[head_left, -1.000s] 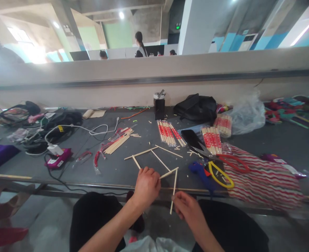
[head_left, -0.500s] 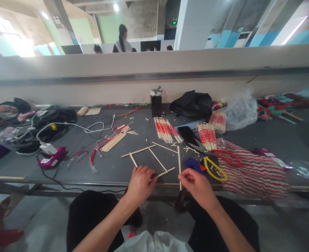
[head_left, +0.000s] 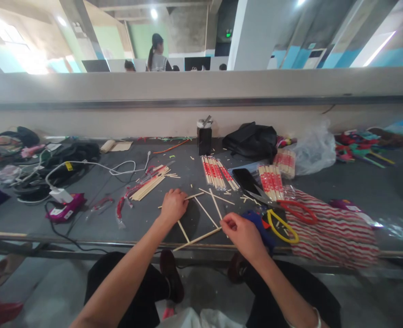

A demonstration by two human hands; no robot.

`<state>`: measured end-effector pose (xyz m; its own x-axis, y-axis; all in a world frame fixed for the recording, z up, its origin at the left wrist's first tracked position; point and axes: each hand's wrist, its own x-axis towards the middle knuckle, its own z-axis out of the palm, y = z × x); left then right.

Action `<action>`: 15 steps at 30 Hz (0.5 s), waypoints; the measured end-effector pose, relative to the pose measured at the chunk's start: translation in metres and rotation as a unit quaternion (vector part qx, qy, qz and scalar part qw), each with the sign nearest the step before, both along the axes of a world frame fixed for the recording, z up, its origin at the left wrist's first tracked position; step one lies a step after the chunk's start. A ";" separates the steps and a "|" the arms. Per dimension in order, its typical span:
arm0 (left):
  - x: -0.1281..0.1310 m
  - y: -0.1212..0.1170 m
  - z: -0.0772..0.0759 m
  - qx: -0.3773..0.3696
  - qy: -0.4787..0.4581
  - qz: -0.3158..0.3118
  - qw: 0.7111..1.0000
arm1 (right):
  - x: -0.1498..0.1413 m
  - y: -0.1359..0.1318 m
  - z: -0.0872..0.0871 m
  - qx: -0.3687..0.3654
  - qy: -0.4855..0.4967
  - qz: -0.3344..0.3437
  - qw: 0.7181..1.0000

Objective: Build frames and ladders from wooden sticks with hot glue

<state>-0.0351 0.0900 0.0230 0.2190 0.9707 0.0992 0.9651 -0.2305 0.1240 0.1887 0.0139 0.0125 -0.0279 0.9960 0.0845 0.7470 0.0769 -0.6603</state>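
Note:
A frame of thin wooden sticks (head_left: 204,212) lies on the dark grey table (head_left: 352,187) just in front of me. My left hand (head_left: 173,206) rests curled on the frame's far left corner, fingers closed over the sticks there. My right hand (head_left: 240,230) pinches the near end of a loose stick (head_left: 216,204) that slants away across the frame. Another stick (head_left: 197,239) lies along the table's front edge, between my hands.
Bundles of red-wrapped chopsticks (head_left: 218,172) lie behind the frame, beside a black phone (head_left: 246,179). Scissors with red and yellow handles (head_left: 283,214) and a blue tool (head_left: 260,223) lie to the right on a striped bag (head_left: 331,228). Cables, a charger (head_left: 60,195) and bags crowd the left.
My left hand went from the frame's near side up to its far left corner. My right hand carried its stick left and laid it slanting across the frame.

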 end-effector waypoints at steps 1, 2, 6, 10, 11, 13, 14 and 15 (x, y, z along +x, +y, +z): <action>0.001 0.001 -0.002 -0.002 0.001 -0.001 1.000 | -0.003 0.003 0.001 0.004 -0.025 0.003 1.000; 0.002 0.001 -0.003 0.000 0.001 -0.001 1.000 | -0.005 0.005 0.001 0.008 -0.049 0.007 0.999; 0.004 0.002 -0.008 0.008 -0.003 0.006 1.000 | -0.015 0.014 0.002 0.029 -0.128 0.036 0.991; 0.005 0.003 -0.009 0.013 -0.010 0.000 1.000 | -0.021 0.018 -0.001 0.041 -0.164 0.055 0.984; 0.006 0.004 -0.010 0.015 -0.012 -0.001 1.000 | -0.021 0.019 -0.002 0.040 -0.165 0.058 0.984; 0.007 0.004 -0.011 0.017 -0.015 -0.002 1.000 | -0.022 0.020 -0.004 0.036 -0.163 0.062 0.984; 0.007 0.005 -0.012 0.019 -0.017 -0.003 1.000 | -0.022 0.021 -0.005 0.035 -0.160 0.067 0.984; 0.007 0.005 -0.013 0.020 -0.018 -0.003 1.000 | -0.021 0.021 -0.006 0.034 -0.157 0.072 0.984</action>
<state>-0.0278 0.0949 0.0105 0.2206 0.9644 0.1459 0.9589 -0.2419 0.1487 0.1673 0.0349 0.0066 -0.2045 0.9720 0.1156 0.8912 0.2337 -0.3887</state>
